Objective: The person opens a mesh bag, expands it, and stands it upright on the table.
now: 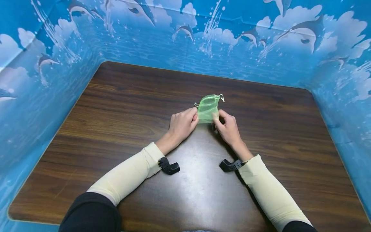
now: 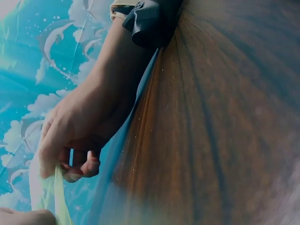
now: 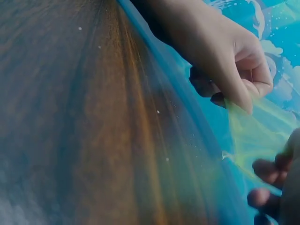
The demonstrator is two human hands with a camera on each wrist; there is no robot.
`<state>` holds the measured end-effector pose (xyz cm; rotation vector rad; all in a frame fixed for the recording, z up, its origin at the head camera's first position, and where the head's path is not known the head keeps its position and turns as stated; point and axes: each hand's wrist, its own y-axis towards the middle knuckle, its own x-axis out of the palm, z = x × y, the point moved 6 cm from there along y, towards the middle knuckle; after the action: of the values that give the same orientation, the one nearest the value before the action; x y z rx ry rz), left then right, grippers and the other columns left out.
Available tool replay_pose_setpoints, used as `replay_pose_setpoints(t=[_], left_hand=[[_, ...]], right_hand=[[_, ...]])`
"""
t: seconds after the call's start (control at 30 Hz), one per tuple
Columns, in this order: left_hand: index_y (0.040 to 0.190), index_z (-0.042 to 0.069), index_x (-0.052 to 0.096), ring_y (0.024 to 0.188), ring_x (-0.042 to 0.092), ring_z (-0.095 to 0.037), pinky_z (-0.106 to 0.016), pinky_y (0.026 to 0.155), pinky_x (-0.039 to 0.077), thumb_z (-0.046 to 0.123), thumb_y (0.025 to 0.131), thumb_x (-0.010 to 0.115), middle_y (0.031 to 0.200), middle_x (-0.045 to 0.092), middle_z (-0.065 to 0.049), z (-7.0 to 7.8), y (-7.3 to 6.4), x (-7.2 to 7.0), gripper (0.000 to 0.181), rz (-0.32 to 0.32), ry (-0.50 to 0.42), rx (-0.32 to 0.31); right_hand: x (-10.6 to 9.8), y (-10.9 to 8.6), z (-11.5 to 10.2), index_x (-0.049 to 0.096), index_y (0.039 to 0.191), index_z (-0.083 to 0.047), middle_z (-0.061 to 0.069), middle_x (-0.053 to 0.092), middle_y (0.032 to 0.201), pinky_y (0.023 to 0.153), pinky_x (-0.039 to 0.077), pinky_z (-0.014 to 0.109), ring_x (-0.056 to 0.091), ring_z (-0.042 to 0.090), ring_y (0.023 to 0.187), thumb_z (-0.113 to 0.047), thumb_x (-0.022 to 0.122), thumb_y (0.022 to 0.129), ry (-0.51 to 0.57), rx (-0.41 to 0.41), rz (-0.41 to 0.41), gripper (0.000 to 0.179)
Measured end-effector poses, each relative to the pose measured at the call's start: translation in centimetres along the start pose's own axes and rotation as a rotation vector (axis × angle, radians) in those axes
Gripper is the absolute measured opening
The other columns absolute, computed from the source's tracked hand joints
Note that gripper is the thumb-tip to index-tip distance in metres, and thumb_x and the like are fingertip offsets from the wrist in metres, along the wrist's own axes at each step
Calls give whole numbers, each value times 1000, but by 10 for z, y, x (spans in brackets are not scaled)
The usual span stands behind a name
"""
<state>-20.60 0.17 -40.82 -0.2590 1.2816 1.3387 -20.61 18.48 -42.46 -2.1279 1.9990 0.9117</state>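
Observation:
A small, sheer green drawstring pouch (image 1: 208, 108) is stretched between my two hands above the table, with its white cord loops at the far corners. My left hand (image 1: 182, 124) pinches the pouch's left side between thumb and fingers. On the opposite side, near the bottom corner, my right hand (image 1: 228, 127) grips the fabric with thumb and curled fingers. Close up in the left wrist view, the pouch (image 2: 59, 197) hangs in thin folds. The right wrist view has the see-through fabric (image 3: 251, 133) spread between both hands. Whatever the pouch may contain cannot be made out.
Under the hands lies a dark wood-grain table (image 1: 121, 106) with rounded corners and a glossy bright patch of reflected light. A blue curtain (image 1: 162, 45) printed with dolphins and clouds surrounds its back and sides. A black wrist camera (image 1: 169, 166) sticks out inward from each wrist.

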Motion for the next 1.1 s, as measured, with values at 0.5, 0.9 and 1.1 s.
replay_pose_setpoints(t=[0.5,0.9,1.1], left_hand=[[77,14,53,52,48,-15,-33,41,38,2,87,62,70,57,3,8,-2,-2,19,84,83,153],[84,13,54,52,56,-18,-38,43,45,10,87,64,73,58,0,4,5,0,11,41,41,15],[90,14,51,55,57,-22,-42,50,45,25,91,66,69,55,2,-7,1,6,19,-73,-50,-177]], right_hand=[[2,-1,-4,53,118,-5,14,58,97,69,41,40,51,25,73,-15,70,99,-324,-61,32,27],[-9,2,-24,45,74,-9,6,49,68,69,38,44,47,27,62,-10,60,96,-495,-344,193,26],[-10,1,-23,43,73,-9,7,47,65,67,35,43,44,24,58,-1,60,87,-439,-355,233,23]])
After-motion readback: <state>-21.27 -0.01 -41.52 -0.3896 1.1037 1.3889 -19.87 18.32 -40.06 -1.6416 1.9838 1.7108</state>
